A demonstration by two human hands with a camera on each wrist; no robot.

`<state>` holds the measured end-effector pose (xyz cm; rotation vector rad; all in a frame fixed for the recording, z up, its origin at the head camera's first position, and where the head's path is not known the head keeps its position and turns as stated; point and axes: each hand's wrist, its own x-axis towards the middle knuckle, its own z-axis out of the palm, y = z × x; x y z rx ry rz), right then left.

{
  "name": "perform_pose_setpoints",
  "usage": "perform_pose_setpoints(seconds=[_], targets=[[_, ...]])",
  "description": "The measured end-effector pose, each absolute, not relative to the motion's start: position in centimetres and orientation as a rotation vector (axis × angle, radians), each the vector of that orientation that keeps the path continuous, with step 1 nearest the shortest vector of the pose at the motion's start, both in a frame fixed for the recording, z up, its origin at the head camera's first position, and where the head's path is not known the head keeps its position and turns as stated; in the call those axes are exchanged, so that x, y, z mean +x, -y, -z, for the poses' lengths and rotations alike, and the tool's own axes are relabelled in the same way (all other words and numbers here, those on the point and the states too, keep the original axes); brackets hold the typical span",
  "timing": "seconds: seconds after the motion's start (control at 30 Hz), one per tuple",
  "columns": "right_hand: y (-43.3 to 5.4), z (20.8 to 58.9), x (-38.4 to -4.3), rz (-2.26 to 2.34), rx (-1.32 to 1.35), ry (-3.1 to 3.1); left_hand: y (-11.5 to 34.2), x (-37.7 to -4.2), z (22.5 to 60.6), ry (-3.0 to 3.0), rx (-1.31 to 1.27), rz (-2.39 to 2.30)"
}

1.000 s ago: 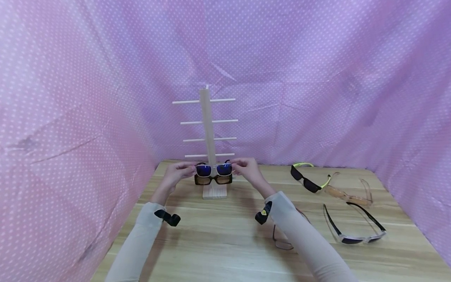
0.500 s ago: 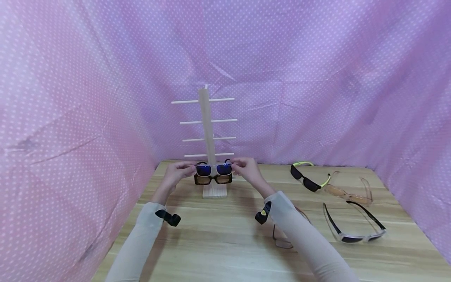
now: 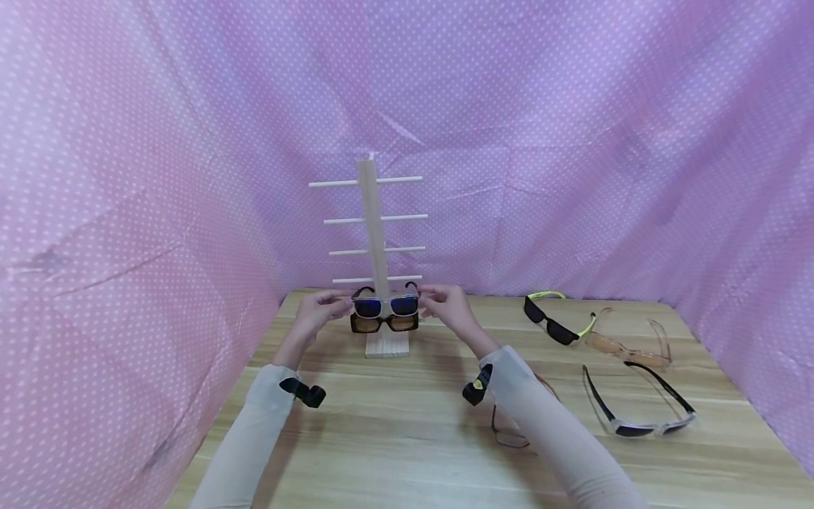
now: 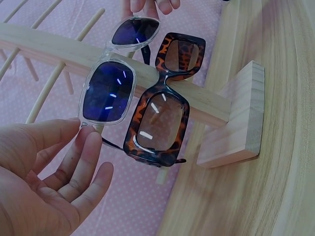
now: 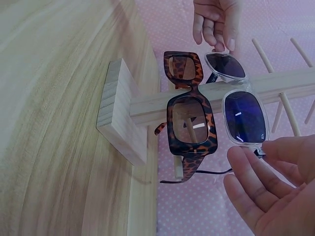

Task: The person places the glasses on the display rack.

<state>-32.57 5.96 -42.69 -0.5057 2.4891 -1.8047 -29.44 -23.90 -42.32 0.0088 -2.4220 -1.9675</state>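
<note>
1. No brand, label or writing can be read on any of the glasses or on the wooden rack (image 3: 374, 233).
2. The clear-framed glasses with blue lenses (image 3: 386, 305) sit on the rack's second-lowest rung, just above the tortoiseshell glasses (image 3: 384, 323).
3. The left hand (image 3: 322, 309) has relaxed, nearly straight fingers; its thumb tip (image 4: 74, 124) touches the clear frame's corner.
4. The right hand (image 3: 447, 305) is likewise loosely open, fingertips at the other corner; whether they touch it I cannot tell.
5. The table (image 3: 394, 438) is pale wood, hemmed in by pink dotted cloth (image 3: 127, 177).
6. A thin-framed pair (image 3: 509, 431) is partly hidden by the right sleeve.
</note>
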Motion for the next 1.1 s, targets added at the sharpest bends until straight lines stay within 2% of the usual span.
perform_pose_setpoints(seconds=[1.1], targets=[[-8.5,42.2,-31.6,1.775,-0.580,-2.435,24.0,-28.2,42.4,2.383,-0.056,2.008]])
